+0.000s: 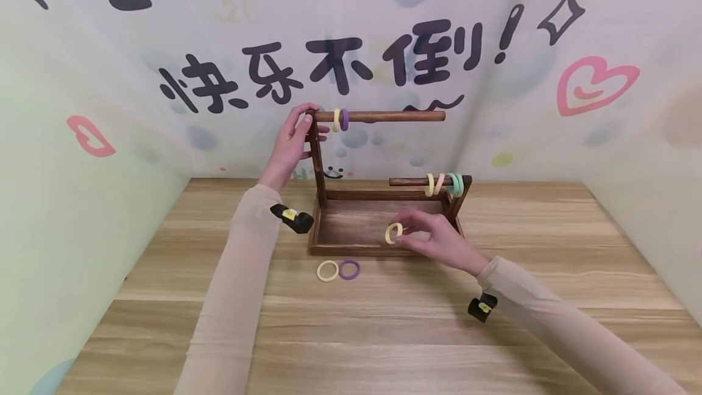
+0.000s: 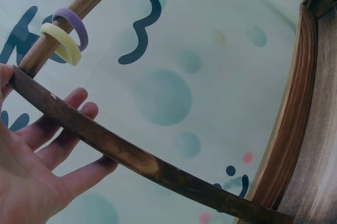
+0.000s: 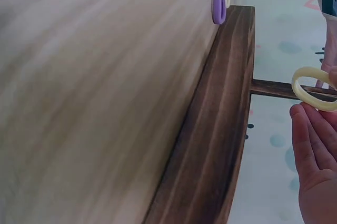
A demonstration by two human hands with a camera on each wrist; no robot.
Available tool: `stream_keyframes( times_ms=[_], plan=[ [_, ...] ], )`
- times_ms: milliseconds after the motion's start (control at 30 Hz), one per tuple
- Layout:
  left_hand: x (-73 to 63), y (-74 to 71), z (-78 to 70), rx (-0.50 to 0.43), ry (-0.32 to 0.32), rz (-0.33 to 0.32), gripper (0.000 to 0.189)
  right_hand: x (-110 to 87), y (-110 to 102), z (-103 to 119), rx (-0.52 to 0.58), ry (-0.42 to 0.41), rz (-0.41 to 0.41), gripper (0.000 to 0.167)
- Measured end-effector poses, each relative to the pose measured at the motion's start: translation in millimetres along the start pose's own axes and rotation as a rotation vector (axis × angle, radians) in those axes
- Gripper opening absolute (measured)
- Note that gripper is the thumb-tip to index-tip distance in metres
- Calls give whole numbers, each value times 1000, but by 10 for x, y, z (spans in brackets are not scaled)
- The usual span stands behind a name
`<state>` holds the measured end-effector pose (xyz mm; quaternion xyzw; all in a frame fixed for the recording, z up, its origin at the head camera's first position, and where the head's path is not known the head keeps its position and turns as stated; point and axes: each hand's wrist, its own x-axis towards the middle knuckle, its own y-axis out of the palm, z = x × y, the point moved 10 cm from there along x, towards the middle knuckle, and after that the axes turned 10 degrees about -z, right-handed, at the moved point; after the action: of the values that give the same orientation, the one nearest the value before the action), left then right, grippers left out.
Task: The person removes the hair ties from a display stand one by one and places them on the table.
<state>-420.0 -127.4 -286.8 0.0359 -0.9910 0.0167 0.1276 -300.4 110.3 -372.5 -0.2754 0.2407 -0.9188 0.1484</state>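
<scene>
My left hand (image 1: pixel 287 145) holds the tall post (image 1: pixel 317 166) of a dark wooden rack near its top, thumb on the near side and fingers behind. Between the thumb and fingers of my right hand (image 1: pixel 439 239) is a pale yellow ring (image 3: pixel 296 84), held over the front of the rack's tray (image 1: pixel 356 250). A yellow ring (image 1: pixel 336 120) and a purple ring (image 1: pixel 345 119) hang on the upper rod (image 1: pixel 400 116), close to the post. On the lower rod (image 1: pixel 406 181) hang another yellow ring (image 1: pixel 429 185), a pink ring (image 1: pixel 439 184) and mint green rings (image 1: pixel 458 185).
In front of the tray, a yellow ring (image 1: pixel 319 272) and a purple ring (image 1: pixel 358 270) lie side by side on the wood-grain table (image 1: pixel 384 334). Behind the rack rises a printed cloth backdrop (image 1: pixel 351 90) with dark lettering.
</scene>
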Motion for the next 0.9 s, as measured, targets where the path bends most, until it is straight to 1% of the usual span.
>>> stream_keyframes(
  times_ms=[133,300,500,667,733,900],
  plan=[
    [1,1,3,1,0,0,27,-34,76,-25,16,0,15,30],
    [5,3,3,3,1,1,28,-55,123,-36,27,0,21,30],
    [9,-1,5,-25,6,-3,27,-80,204,-94,54,53,47,30],
    [20,-2,2,-28,11,-4,27,-93,286,-112,105,80,77,32],
    [24,0,5,-25,7,-1,27,-97,313,-115,138,81,86,33],
    [30,5,11,-22,3,3,28,-107,351,-126,160,76,95,32]
  ],
)
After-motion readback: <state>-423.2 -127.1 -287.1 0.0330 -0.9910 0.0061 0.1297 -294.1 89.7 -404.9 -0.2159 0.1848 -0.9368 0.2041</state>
